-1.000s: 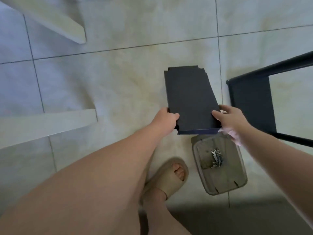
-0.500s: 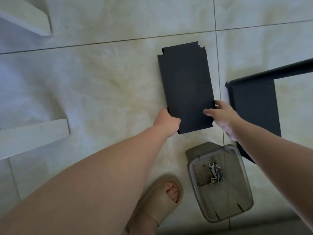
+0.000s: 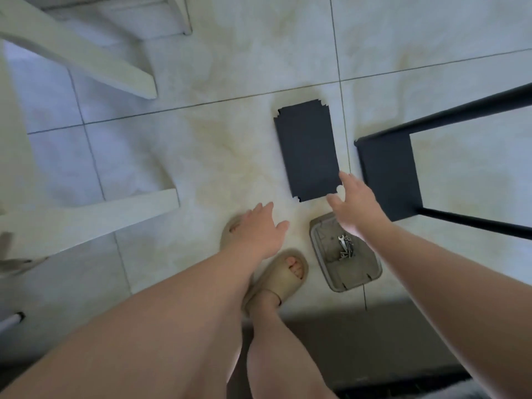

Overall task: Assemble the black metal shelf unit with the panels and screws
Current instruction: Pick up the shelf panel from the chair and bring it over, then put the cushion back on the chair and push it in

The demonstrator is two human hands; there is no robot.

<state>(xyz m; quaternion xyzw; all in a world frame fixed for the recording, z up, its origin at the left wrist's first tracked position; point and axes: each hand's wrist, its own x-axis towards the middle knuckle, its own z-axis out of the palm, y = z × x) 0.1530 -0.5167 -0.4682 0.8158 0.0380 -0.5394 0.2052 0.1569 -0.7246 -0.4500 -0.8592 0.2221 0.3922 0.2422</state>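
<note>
Panel [image 3: 306, 154]: flat black sheet, matt, smooth-faced.
Shelf frame [image 3: 388, 174]: black metal bars and plate, same matt coat.
Floor [image 3: 201, 139]: pale marbled tile, smooth, faintly glossy, with thin dark grout lines.
Tray [image 3: 354, 273]: greyish plastic, dull (slightly see-through at the rim).
Screws [image 3: 347, 251] and spanner [image 3: 342, 240]: bare bright metal.
Sandal [image 3: 283, 272]: beige, matt, moulded, rubbery-looking.

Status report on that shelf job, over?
Both empty: left hand open, right hand open. Loose black panel flat on floor, right hand over its near corner. Tray of screws beside; nothing blocking.
</note>
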